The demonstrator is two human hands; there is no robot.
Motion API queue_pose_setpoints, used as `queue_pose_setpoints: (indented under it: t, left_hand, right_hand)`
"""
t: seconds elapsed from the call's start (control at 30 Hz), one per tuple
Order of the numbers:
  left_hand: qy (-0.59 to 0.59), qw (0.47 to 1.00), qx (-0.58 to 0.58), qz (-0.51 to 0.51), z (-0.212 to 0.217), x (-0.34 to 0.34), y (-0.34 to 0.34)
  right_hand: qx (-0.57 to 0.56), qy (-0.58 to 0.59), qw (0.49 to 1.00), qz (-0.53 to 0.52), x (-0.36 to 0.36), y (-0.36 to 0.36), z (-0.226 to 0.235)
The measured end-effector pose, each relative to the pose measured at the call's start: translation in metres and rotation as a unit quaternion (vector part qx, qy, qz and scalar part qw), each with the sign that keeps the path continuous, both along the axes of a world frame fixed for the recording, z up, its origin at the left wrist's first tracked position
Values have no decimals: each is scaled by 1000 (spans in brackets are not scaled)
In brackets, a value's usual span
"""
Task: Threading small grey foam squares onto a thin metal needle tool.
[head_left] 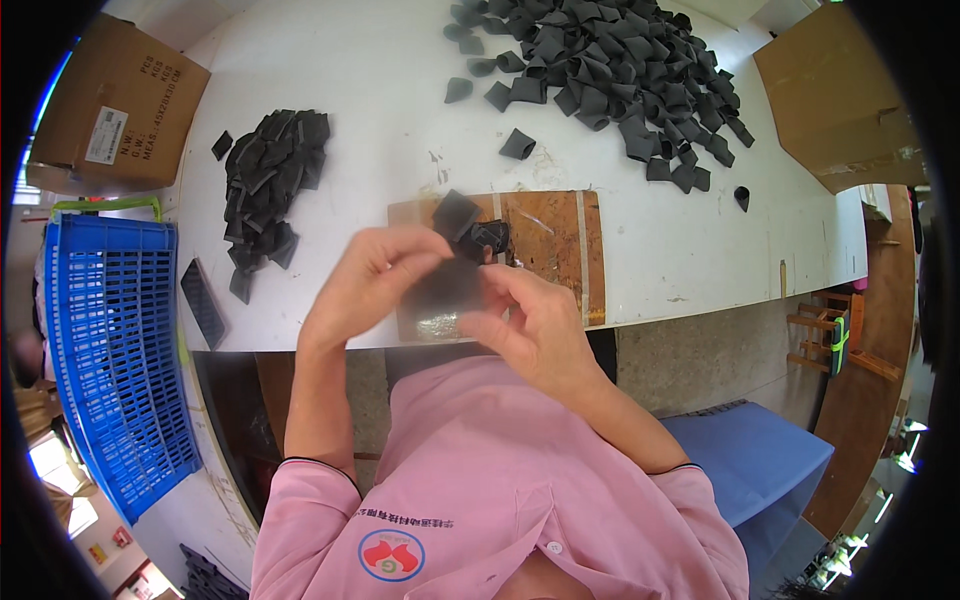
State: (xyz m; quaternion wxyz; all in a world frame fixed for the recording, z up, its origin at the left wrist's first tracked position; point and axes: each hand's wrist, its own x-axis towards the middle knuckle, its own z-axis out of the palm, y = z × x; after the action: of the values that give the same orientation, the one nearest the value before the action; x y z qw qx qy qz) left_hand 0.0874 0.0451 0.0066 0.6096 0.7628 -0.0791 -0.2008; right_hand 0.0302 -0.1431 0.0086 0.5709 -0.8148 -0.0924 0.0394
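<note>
Between my two hands, above the front of a brown board, is a dark grey foam-like piece (445, 288), blurred by motion. My left hand (362, 285) pinches its left side with thumb and forefinger. The right side is gripped by my right hand (530, 318), thumb and fingers bent round the edge. Behind the hands, a dark square piece (456, 214) lies on the board (545, 240). Beside it sits a shiny black item (488, 237), partly hidden by my fingers, whose kind I cannot make out.
A pile of flat dark pieces (275, 175) lies left on the white table (370, 110). At the far right spreads a large heap of looped dark pieces (640, 70). Cardboard boxes (120, 105) stand at both sides. A blue plastic crate (120, 350) is at the left edge.
</note>
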Motion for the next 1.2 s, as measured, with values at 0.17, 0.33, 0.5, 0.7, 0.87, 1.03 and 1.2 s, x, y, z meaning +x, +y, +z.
queue_pose_setpoints:
  t: [0.17,0.33,0.5,0.7,0.87,1.03,1.2]
  left_hand:
    - [38,970,-187,150,7,-43,-43]
    - [-11,932,-264,249,-5,-81,-61]
    - [8,935,-251,250,-5,-80,-74]
    - [1,945,-196,263,-16,-74,-67]
    - [-225,955,2,193,-14,-66,-67]
    - [-361,900,139,202,-18,-66,-71]
    - [-185,939,10,290,-17,-63,-69]
  right_hand:
    - [336,321,885,-23,1,-4,-9]
    - [530,382,750,-100,-5,-4,-5]
    - [542,388,735,-122,-6,-2,-9]
    - [231,338,911,-51,-5,-14,-8]
    - [6,-161,984,-81,-10,-13,-12]
    - [-94,-312,943,-62,2,-7,-16]
    - [-26,-225,969,-101,-2,1,-12]
